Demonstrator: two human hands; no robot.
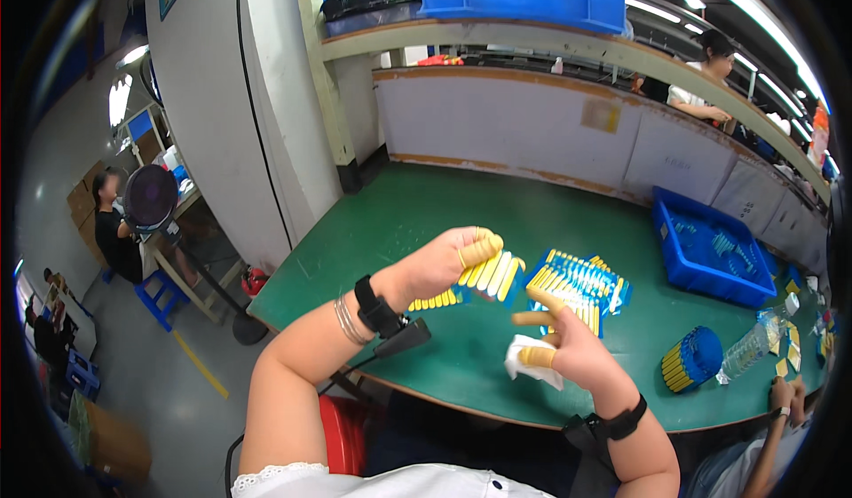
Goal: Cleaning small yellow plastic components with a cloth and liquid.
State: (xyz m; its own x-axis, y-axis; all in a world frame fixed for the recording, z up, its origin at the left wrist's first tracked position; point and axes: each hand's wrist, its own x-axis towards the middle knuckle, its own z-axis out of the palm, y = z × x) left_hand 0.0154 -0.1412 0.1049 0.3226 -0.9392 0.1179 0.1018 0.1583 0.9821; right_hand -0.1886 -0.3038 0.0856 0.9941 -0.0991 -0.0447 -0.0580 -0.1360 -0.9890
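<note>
Mid-wipe, looks like: left hand [448,263] clamped on yellow-blue strip [493,274], right hand [559,347] pinching white cloth [530,362]. Probably needs bringing cloth over.

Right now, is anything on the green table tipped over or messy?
Yes. A clear plastic bottle lies on its side near the table's right end, next to a round blue holder that is tipped over too. Small yellow cards lie scattered beside them. The yellow-and-blue packs in the middle sit in rows.
</note>
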